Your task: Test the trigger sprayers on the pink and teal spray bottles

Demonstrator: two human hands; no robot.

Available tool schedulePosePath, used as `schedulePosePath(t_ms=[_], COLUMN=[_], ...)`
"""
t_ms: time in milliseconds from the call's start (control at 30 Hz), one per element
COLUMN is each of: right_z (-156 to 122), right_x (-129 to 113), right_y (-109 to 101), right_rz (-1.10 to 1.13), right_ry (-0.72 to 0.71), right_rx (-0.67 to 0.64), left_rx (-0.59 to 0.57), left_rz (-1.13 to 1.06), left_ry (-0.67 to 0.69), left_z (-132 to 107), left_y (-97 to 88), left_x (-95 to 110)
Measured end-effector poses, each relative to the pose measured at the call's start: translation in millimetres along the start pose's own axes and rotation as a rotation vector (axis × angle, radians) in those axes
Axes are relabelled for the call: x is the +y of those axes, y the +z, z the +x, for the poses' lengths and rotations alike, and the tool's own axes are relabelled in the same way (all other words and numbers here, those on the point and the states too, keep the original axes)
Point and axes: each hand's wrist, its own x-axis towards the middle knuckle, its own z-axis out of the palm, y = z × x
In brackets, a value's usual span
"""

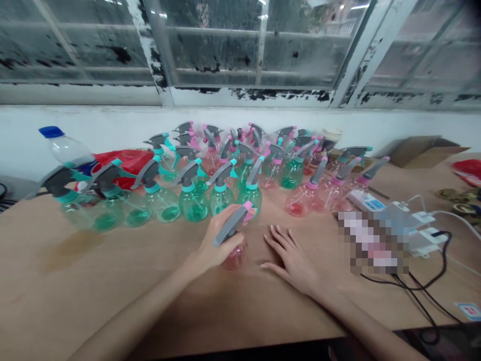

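My left hand [215, 241] is wrapped round a pink spray bottle [236, 254] with a grey trigger head, which stands on the wooden table [112, 281] in front of me. My right hand [291, 258] lies flat on the table just right of that bottle, fingers stretched out and holding nothing. Behind them stand several spray bottles: a green row [193, 198] to the left and centre, and pink ones [304, 198] to the right.
A clear water bottle with a blue cap [63, 145] and a red bag [128, 163] lie at the back left. White power strips and chargers [406, 220] with black cables [424, 296] lie at the right. A cardboard box [424, 148] sits by the window wall.
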Motion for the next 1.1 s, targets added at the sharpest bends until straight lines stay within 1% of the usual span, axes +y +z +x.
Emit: schedulePosePath(t_ms=[200, 367, 567, 867, 1100], right_z=[7.1, 19.5, 29.9, 27.5, 28.1], right_x=[0.6, 1.2, 1.2, 1.8, -0.6], right_y=[-6.2, -9.0, -5.0, 1.9, 3.4], right_rz=[0.014, 0.021, 0.018, 0.012, -0.005], right_ry=[-0.048, -0.061, -0.044, -0.036, -0.022], right_rx=[-0.070, -0.094, -0.076, -0.035, -0.023], left_rx=[-0.032, -0.073, -0.101, -0.086, -0.084], left_rz=[-0.037, -0.063, -0.060, 0.025, 0.004], left_ry=[0.034, 0.046, 0.073, 0.128, 0.146], left_z=[9.2, 15.8, 17.1, 15.8, 17.5], left_y=[3.2, 2.2, 2.5, 1.0, 0.5], left_x=[-7.5, -11.2, -11.5, -4.8, -7.0])
